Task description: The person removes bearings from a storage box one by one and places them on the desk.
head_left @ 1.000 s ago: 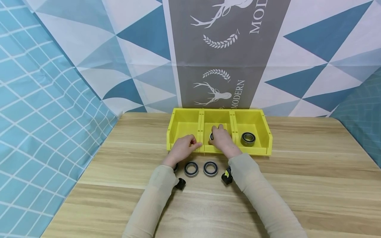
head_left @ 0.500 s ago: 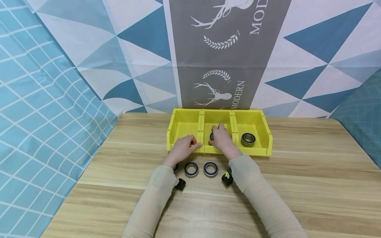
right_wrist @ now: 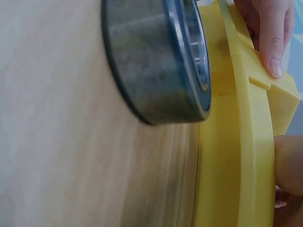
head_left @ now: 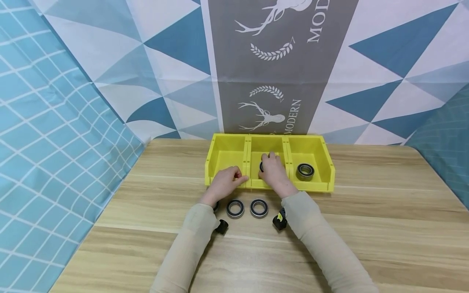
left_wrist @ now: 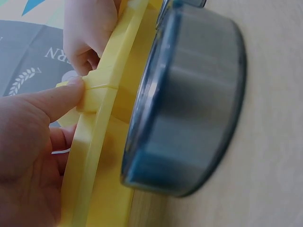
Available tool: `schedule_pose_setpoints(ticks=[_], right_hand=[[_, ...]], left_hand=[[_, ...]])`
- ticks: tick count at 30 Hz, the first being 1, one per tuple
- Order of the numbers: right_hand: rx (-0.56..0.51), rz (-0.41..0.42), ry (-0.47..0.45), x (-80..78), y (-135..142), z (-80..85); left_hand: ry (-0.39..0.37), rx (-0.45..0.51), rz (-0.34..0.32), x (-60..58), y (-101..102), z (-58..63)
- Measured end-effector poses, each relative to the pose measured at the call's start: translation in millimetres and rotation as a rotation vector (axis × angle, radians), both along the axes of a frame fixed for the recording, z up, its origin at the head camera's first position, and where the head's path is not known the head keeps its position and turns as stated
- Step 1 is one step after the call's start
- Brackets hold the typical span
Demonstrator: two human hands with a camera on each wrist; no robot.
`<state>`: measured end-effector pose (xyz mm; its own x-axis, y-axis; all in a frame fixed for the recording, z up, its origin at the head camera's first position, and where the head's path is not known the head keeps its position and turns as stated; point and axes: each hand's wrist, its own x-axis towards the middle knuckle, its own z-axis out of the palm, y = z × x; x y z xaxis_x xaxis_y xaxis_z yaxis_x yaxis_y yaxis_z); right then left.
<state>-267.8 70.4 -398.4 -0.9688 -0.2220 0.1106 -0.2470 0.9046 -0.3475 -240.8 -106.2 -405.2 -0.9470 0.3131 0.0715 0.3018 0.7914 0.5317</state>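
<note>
Three yellow bins [head_left: 327,186] stand joined in a row. In the middle one my right hand [head_left: 274,171] holds a ball bearing [head_left: 261,166] between its fingers, mostly covered by the hand. My left hand [head_left: 224,182] lies at the front of the left bin; its thumb [left_wrist: 66,97] rests on the edge by the divider, and its relaxed fingers are partly hidden behind the front wall. Another bearing [head_left: 305,171] sits in the right bin. In front of the bins lie two bearings [head_left: 235,208] on the table, with a third [head_left: 216,206] half hidden by the left wrist.
The wooden table [head_left: 384,228] extends to both sides and towards the body. A patterned cloth wall [head_left: 176,53] rises right behind the bins. Small black wrist cameras [head_left: 280,220] hang under both forearms, close to the bearings on the table.
My right hand has shifted very slightly with its fingers at the bearing in the middle bin. The left hand and the other bearings have stayed in place.
</note>
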Motion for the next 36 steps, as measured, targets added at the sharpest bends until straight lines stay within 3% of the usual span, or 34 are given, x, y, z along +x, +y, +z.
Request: schedule_pose_setpoints(ticks=[14,26,36], right_hand=[[-0.158,0.026,0.049,4.3,3,4.7],[-0.171,0.076,0.116,18.2,8,16.6],[-0.204,0.109,0.096,36.5,17,19.8]], left_hand=[[0.004,-0.017,0.019,-1.8,2,0.1],[0.003,-0.021,0.008,-0.8,1,-1.2],[0.010,-0.016,0.001,-0.5,0,-1.5]])
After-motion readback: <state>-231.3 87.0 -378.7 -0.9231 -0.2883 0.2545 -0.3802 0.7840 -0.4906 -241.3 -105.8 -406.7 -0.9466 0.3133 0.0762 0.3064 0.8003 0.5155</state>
